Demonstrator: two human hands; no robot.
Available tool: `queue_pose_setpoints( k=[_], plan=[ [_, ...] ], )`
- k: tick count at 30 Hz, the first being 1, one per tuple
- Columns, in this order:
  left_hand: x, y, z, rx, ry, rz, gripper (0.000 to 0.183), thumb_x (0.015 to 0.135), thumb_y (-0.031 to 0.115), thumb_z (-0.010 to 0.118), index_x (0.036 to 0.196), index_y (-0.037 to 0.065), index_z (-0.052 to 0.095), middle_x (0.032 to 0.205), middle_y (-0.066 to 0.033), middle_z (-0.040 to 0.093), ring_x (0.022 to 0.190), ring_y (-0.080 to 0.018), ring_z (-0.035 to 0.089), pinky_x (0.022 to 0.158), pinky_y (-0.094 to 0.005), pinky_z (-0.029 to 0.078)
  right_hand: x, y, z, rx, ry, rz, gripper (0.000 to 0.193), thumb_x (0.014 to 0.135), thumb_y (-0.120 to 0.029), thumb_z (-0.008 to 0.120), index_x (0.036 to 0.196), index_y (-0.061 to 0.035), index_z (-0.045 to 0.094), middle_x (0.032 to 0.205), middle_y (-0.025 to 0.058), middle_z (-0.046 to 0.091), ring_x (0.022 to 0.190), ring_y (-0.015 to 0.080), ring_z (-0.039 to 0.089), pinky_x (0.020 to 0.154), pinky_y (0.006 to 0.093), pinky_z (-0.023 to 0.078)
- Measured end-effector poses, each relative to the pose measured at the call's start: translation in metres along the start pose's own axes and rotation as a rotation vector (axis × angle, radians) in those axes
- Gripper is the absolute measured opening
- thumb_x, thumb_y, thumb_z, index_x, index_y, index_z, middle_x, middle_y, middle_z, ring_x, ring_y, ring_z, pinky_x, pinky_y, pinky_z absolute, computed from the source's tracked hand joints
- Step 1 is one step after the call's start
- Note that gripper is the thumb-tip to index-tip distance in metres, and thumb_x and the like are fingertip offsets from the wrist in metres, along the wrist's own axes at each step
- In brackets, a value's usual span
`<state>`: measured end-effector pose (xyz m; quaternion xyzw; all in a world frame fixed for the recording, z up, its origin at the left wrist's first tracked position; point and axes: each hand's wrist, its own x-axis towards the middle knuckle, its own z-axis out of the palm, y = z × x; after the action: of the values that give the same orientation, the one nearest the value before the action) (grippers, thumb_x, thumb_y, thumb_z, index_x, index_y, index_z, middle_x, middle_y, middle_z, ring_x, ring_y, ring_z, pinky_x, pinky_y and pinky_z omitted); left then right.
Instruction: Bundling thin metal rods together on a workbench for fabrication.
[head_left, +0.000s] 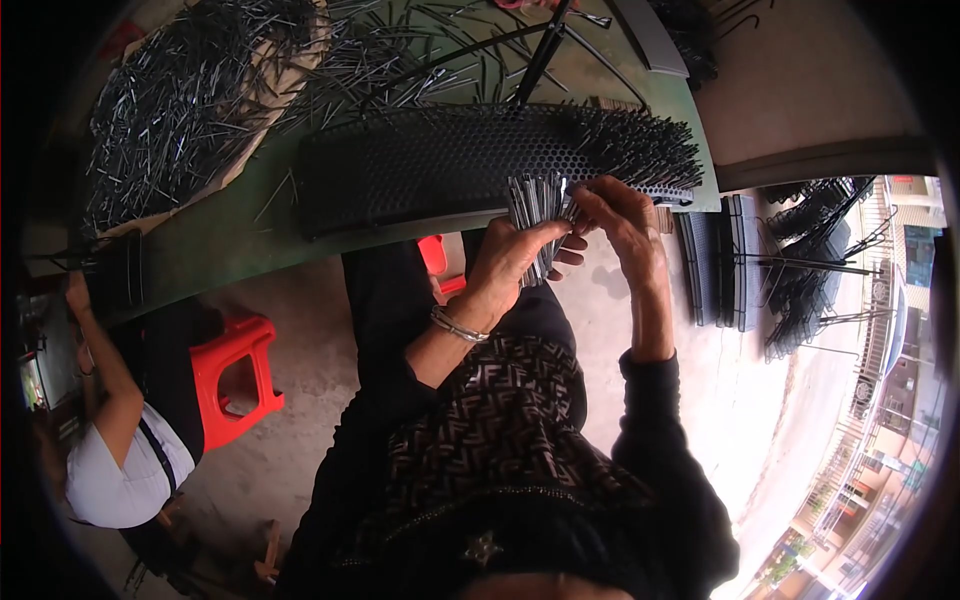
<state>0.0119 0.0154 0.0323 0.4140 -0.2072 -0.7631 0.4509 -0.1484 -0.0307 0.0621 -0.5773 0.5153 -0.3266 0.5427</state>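
A bundle of thin, shiny dark strips [535,205] stands roughly upright in my left hand [497,262], whose thumb and fingers wrap round it. My right hand [625,222] is closed at the bundle's upper right side, thumb and forefinger pinched together. What its fingertips hold is hidden. Just beyond both hands lies a long black panel full of round holes [430,150], close to the table's near edge. Many dark strips [640,145] stand packed in the holes at its right end. The holes to the left and middle show bare.
A heap of loose strips [190,110] covers the green table's [215,255] far left, on brown sheeting. A thin black stand [543,65] rises behind the panel. A red stool [237,380] and another person [130,460] are at left. More perforated panels [722,262] stand at right.
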Motion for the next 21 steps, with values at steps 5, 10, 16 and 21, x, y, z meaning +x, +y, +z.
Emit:
queue_pose_setpoints(
  k=[5, 10, 16, 21],
  plan=[
    [0.002, 0.001, 0.001, 0.051, -0.018, -0.006, 0.024, 0.09, 0.017, 0.06, 0.106, 0.002, 0.067, 0.092, -0.0122, 0.072, 0.079, -0.022, 0.072, 0.053, -0.0261, 0.051, 0.0, 0.002, -0.002, 0.024, 0.019, 0.004, 0.021, 0.092, -0.018, 0.062, 0.1, 0.0017, 0.066, 0.078, 0.0029, 0.062, 0.071, 0.0097, 0.057, 0.066, 0.0234, 0.046],
    [0.007, -0.004, -0.001, 0.035, 0.004, -0.004, 0.023, 0.09, 0.016, 0.06, 0.107, 0.001, 0.066, 0.095, -0.0122, 0.072, 0.081, -0.022, 0.072, 0.055, -0.0266, 0.052, 0.001, 0.005, -0.005, 0.034, 0.038, -0.007, 0.022, 0.092, -0.018, 0.063, 0.101, 0.0022, 0.067, 0.079, 0.003, 0.064, 0.071, 0.0095, 0.058, 0.066, 0.0228, 0.046],
    [0.014, -0.01, -0.009, -0.102, 0.078, -0.042, 0.024, 0.092, 0.019, 0.06, 0.108, 0.001, 0.062, 0.105, -0.0148, 0.069, 0.093, -0.0271, 0.069, 0.066, -0.0344, 0.057, 0.017, 0.004, -0.018, -0.226, 0.586, -0.322, 0.016, 0.094, -0.01, 0.059, 0.099, 0.0022, 0.066, 0.078, 0.0061, 0.068, 0.072, 0.0102, 0.064, 0.069, 0.0239, 0.051],
    [0.012, -0.008, -0.001, -0.2, 0.021, -0.106, 0.023, 0.089, 0.019, 0.064, 0.103, 0.001, 0.061, 0.097, -0.0152, 0.07, 0.085, -0.0258, 0.07, 0.068, -0.0357, 0.057, 0.043, 0.021, -0.019, -0.209, 0.658, -0.426, 0.015, 0.093, -0.009, 0.058, 0.1, 0.0024, 0.066, 0.078, 0.0072, 0.069, 0.072, 0.0111, 0.065, 0.069, 0.0241, 0.052]
  ],
)
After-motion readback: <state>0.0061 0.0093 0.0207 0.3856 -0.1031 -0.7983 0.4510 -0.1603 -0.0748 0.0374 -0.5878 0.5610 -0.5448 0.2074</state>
